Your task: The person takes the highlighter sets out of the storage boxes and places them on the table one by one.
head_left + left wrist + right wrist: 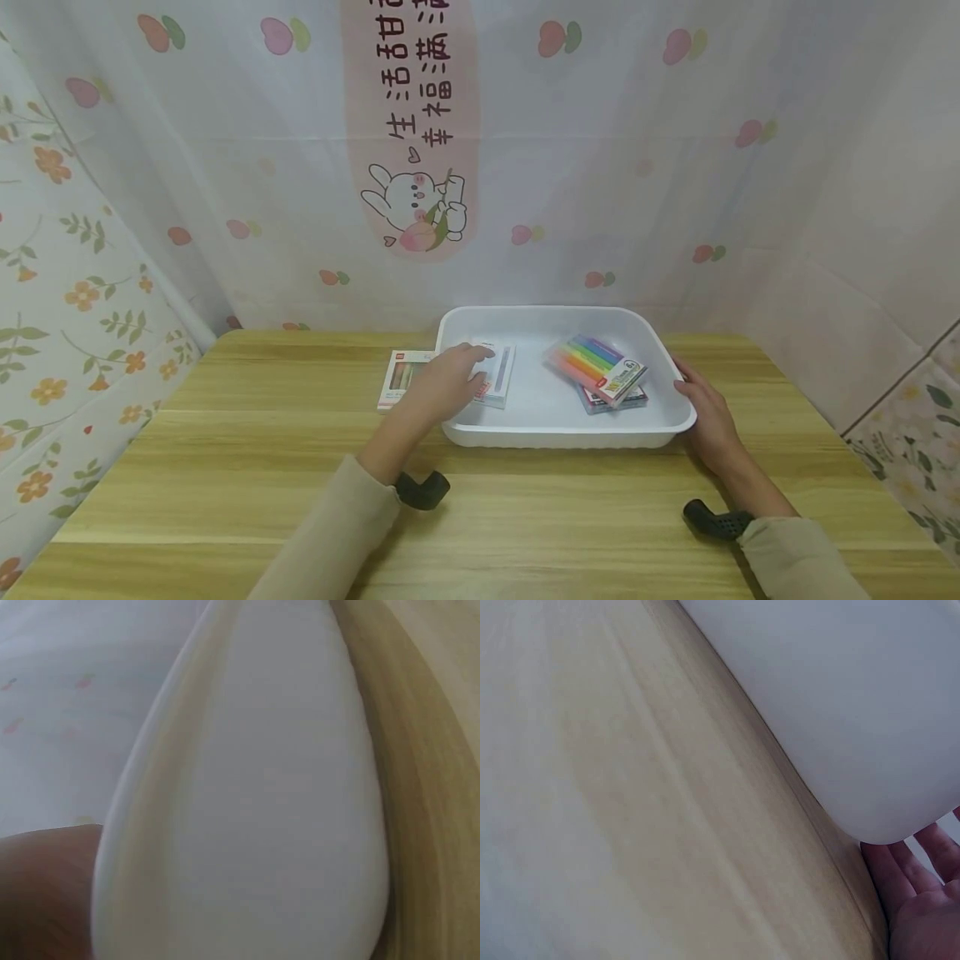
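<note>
A white plastic tray [555, 438] stands on the table. My left hand [447, 382] reaches over its left wall, thumb and fingers spread apart above a flat clear-and-white package [498, 392] inside. My right hand [708, 417] holds the tray's right side, a fingertip at the rim and the other fingers along the outer wall. The left wrist view shows the tray's outer wall [277, 787] with part of the left hand [49, 892] behind it. In the right wrist view, the right hand's fingers [889, 874] lie against the tray's rounded corner [870, 817].
A pack of rainbow-coloured markers [596, 367] lies in the tray, on top of another clear pack [633, 400]. Outside the tray's left wall, a white box with a window showing coloured sticks [397, 379] rests on the wooden table [525, 517]. A patterned curtain [600, 167] hangs behind.
</note>
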`<state>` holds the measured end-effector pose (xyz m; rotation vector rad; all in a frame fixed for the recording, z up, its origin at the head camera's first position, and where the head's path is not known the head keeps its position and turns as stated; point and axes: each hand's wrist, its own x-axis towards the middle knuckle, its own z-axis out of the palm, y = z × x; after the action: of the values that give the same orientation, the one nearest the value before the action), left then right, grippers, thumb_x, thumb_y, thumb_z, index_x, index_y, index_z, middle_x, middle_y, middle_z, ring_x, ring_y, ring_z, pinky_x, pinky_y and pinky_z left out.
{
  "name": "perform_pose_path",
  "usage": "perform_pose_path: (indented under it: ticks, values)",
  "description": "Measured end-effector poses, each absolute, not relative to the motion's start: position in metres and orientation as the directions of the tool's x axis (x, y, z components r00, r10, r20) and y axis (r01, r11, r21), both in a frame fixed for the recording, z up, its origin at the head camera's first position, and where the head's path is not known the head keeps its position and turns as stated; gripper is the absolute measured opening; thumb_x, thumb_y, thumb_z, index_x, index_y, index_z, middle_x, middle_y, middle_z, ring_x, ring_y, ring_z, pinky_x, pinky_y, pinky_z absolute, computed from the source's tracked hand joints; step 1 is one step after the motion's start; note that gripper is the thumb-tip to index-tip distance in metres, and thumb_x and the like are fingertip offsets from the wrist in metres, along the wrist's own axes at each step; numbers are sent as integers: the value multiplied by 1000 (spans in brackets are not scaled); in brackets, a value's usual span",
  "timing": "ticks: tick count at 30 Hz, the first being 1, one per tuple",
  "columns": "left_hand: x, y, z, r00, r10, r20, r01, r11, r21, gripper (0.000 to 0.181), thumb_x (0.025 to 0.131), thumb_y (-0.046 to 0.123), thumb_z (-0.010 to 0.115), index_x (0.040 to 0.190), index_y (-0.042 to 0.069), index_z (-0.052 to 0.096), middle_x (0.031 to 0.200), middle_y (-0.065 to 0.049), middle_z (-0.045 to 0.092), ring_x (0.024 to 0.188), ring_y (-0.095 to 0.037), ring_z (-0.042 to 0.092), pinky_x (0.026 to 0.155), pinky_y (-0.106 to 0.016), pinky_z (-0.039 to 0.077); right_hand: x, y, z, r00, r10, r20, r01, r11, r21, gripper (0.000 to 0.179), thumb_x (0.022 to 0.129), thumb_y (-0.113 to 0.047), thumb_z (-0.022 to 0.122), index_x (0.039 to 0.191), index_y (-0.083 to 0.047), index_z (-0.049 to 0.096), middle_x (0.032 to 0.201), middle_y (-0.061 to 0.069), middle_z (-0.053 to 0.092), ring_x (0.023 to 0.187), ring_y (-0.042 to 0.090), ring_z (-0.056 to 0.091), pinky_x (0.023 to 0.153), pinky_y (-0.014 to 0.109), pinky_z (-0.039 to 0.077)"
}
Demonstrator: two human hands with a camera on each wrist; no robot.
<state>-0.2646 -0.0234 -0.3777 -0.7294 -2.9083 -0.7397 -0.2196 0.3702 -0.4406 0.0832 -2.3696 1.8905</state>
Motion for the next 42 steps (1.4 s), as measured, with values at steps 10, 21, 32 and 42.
perform_pose_path:
  ticks: [10,21,32,42]
  values:
    - [-260,-17,-385,-862,488,136,505,801,322,34,99,20,59,131,11,66,120,-7,73,107,-22,68,91,-41,56,-218,369,-440,-991,28,132,-124,210,-970,59,110,-37,34,162,-12,20,168,24,12,121,-12,47,91,4,46]
    - [-257,-16,-385,-848,521,102,530,820,217,30,98,24,60,125,11,68,70,4,55,70,-16,51,64,-29,43,-217,367,-443,-990,15,143,-139,163,-977,59,110,-34,36,162,-10,21,168,23,12,116,-16,48,91,6,47]
    - [-250,-13,-378,-840,539,59,537,813,223,29,99,26,60,120,10,71,82,-2,72,76,-16,58,72,-33,53,-217,367,-442,-992,30,126,-118,181,-976,59,110,-35,37,162,-11,22,169,20,12,128,-9,45,92,3,44]
    - [-266,1,-359,-914,394,-98,332,865,377,52,95,28,68,141,8,56,140,-11,64,128,-27,60,108,-44,49,-221,368,-440,-988,54,145,-130,220,-967,58,110,-33,36,161,-9,25,167,21,18,122,-11,48,91,3,45]
